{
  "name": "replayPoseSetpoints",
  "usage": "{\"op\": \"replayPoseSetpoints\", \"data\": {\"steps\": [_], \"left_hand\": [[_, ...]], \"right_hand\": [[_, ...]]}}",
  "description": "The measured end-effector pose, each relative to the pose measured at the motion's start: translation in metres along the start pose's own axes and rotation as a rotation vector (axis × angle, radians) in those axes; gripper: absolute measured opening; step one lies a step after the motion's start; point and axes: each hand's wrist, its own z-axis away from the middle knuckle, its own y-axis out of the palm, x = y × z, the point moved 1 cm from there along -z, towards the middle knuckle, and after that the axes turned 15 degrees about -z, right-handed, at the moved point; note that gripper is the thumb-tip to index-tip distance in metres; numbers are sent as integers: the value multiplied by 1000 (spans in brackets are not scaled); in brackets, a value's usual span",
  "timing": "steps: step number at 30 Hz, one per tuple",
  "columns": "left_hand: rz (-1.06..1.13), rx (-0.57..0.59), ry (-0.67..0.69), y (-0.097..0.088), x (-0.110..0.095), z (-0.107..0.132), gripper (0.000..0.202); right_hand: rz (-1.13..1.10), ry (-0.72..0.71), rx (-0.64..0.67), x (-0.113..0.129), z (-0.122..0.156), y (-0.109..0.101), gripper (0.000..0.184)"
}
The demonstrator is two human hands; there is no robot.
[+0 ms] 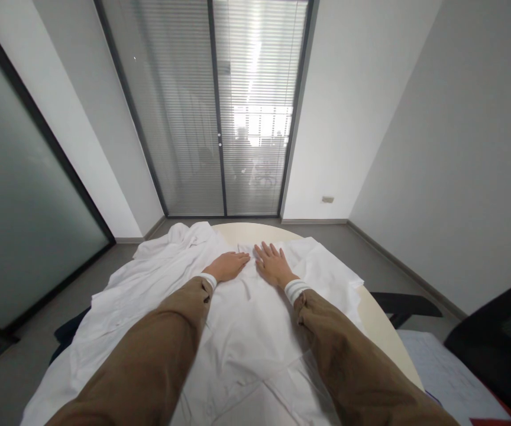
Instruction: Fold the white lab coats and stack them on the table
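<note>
Two hands rest flat on a white garment (pixel 238 331) spread over a round desk (pixel 384 331). The left hand (pixel 227 265) lies palm down, fingers (pixel 240 258) pressed together and pointing right; the right hand (pixel 274 264) lies just beside it, fingers (pixel 269 249) slightly spread. Neither pinches the cloth, so they seem to be pressing it smooth. More white fabric (pixel 180 235) bunches at the far left edge. A dark chair (pixel 499 343) and a paper sheet (pixel 442 367) sit to the right, well apart from the hands.
</note>
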Motion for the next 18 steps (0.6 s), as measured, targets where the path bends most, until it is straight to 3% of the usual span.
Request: {"op": "replayPoseSetpoints", "data": {"steps": [4,8,10,14,18], "left_hand": [[-38,-12,-84,-2,0,4,49],[-120,99,-375,-3,7,4,57],[-126,119,-443,-3,8,0,60],[-100,74,-459,-3,8,-15,62],[-51,65,-352,4,5,-23,55]], "right_hand": [[-104,108,191,3,1,12,71],[-125,99,182,-1,2,13,74],[-113,88,142,-1,3,13,74],[-82,57,93,-1,5,17,76],[-75,54,89,-3,4,18,78]]}}
